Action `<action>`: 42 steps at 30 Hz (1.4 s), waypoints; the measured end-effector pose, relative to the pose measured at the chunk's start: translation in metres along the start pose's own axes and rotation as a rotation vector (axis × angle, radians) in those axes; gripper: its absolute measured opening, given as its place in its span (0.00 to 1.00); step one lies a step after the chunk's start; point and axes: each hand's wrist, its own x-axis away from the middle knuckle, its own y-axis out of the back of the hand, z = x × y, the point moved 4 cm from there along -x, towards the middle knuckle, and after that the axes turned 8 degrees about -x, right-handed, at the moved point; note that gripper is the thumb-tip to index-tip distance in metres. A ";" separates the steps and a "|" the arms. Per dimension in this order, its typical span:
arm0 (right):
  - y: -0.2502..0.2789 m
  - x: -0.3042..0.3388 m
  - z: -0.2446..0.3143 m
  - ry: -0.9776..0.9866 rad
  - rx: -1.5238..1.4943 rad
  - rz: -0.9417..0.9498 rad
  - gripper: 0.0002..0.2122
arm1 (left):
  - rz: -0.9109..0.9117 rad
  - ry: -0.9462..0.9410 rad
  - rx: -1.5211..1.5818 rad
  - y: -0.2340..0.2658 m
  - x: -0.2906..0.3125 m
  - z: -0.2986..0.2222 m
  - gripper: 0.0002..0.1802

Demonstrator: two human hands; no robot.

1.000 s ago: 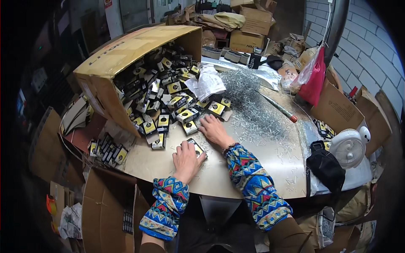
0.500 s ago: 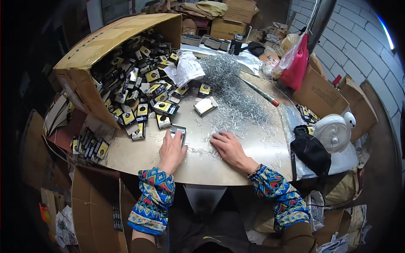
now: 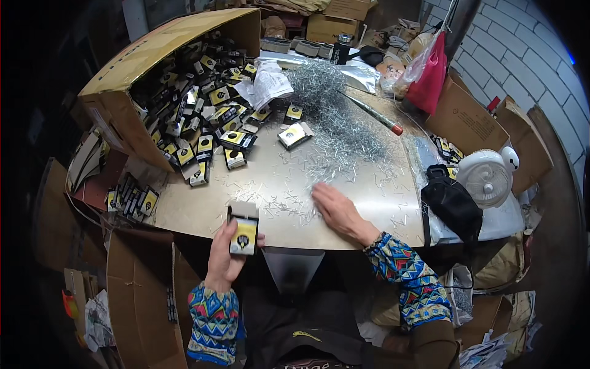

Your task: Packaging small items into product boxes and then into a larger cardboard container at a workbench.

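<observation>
My left hand (image 3: 222, 257) is closed around a small black and yellow box (image 3: 243, 237), held upright at the table's front edge. A pale flap stands up at the box's top; its inside is hidden. My right hand (image 3: 339, 213) lies flat on the metal-topped table (image 3: 289, 229), fingers stretched out and pressing on the surface. Just left of its fingertips are scattered small silver nails or pins (image 3: 267, 202). Beyond it rises a larger heap of the same pieces (image 3: 347, 129). A white and yellow box (image 3: 295, 135) lies left of the heap.
A large tipped carton (image 3: 117, 126) spills many small boxes onto the table's left. Crumpled paper (image 3: 270, 86) rests by the heap. A red-tipped rod (image 3: 375, 115) lies behind it. On the right are a black pouch (image 3: 453, 209) and a white fan (image 3: 487, 181). An open carton (image 3: 141, 289) stands below left.
My left hand has lifted the small box off the table, drawn it back toward me and turned its yellow face up. My right hand has stayed on the table, its fingers now straighter.
</observation>
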 end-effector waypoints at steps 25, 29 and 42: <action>-0.041 0.004 0.042 -0.120 0.222 0.150 0.23 | -0.073 0.418 -0.450 0.056 0.093 0.200 0.14; -0.029 0.008 0.041 -0.161 -0.026 0.049 0.23 | -0.142 0.477 -0.081 0.036 0.093 0.200 0.11; -0.069 0.051 0.136 -0.233 0.145 -0.021 0.25 | -0.436 0.408 -0.071 0.028 0.113 0.205 0.10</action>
